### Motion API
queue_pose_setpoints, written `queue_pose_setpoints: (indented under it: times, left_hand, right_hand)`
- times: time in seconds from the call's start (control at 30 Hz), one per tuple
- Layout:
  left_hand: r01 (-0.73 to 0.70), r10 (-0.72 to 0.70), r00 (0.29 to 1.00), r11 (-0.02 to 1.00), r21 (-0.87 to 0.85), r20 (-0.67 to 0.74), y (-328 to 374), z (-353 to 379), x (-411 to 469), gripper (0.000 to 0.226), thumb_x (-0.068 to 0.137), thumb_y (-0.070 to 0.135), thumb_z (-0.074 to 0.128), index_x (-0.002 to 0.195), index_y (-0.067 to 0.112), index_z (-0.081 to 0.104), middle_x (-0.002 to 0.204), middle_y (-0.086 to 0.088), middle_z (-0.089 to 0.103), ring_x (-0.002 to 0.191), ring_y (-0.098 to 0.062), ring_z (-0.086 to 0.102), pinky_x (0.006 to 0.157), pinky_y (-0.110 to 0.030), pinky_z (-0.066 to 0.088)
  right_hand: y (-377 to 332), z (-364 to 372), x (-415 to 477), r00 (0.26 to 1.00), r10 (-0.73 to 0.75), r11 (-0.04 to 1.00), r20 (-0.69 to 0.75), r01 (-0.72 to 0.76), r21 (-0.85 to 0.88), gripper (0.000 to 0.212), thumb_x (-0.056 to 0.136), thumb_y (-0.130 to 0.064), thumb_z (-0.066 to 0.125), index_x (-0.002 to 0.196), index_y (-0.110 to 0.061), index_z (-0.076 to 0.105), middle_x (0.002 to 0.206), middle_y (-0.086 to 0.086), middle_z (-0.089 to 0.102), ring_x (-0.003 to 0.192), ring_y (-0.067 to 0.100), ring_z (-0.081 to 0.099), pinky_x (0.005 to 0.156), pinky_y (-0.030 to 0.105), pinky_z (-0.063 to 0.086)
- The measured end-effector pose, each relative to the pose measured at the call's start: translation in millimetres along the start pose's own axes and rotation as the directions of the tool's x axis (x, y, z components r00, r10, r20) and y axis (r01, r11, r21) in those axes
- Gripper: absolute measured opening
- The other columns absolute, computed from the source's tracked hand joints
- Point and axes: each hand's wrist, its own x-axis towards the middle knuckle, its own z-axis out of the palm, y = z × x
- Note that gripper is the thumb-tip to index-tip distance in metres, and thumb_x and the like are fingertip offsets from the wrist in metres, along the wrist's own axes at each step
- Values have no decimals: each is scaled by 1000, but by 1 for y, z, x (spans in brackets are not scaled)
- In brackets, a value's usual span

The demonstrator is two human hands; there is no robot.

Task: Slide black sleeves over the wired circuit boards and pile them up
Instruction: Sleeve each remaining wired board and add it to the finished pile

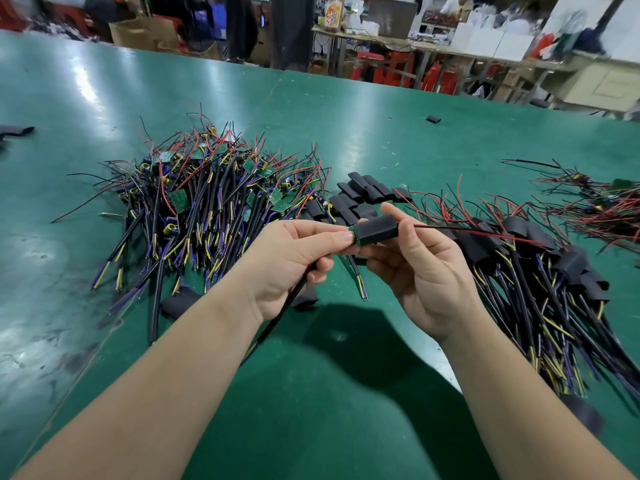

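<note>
Most of the circuit board is hidden inside the black sleeve; only a narrow green end shows at the sleeve's left mouth, so its components cannot be made out. The sleeve is matt black, boxy and slightly flattened, held in the air above the near middle of the green table. The left hand pinches the exposed board end between thumb and forefinger, with its lower fingers curled round the thick black cable that runs down toward the near edge. The cable's end passes behind the forearm. The right hand grips the sleeve, thumb on its far side and fingers under it. How far the fingertips wrap round cannot be seen. Thin red and black leads come out of the sleeve's right mouth and point right. At far left lies a heap of bare boards with tangled black, yellow and purple wires. Just beyond the hands sit loose sleeves. To the right spreads a pile of sleeved boards, whose near end is blurred and whose right side is cut off by the frame. The far benches are too blurred to read.
</note>
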Motion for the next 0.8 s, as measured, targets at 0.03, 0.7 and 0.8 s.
queue_pose_setpoints:
  times: [0.03, 0.7, 0.8]
  left_hand:
    - [-6, 6, 1000, 1000, 12, 1, 0, 0, -1, 11, 83, -2, 61, 75, 4, 67, 66, -11, 69, 37, -3, 41, 34, -11, 29]
    - [-481, 548, 827, 568, 668, 129, -6, -10, -1, 18, 74, 10, 79, 86, 21, 70, 75, 11, 71, 67, -1, 65, 67, -14, 50]
    - [-403, 453, 888, 680, 612, 81, -3, -11, 1, 19, 76, 9, 78, 77, 26, 70, 65, 11, 70, 56, -4, 58, 55, -14, 48]
  right_hand:
    - [0, 1, 0, 1000, 3, 1000, 7, -3, 4, 29, 71, -36, 63, 96, -26, 77, 90, 8, 75, 76, 21, 72, 64, 22, 55]
    - [-1, -11, 5, 990, 125, 989, -72, -119, 83, 21, 67, -13, 67, 87, -9, 67, 77, 8, 73, 63, 14, 69, 56, 19, 54]
    - [-1, -13, 6, 998, 57, 994, -34, -54, 93, 28, 66, -2, 66, 92, -10, 70, 90, 10, 74, 78, 15, 71, 64, 19, 55]
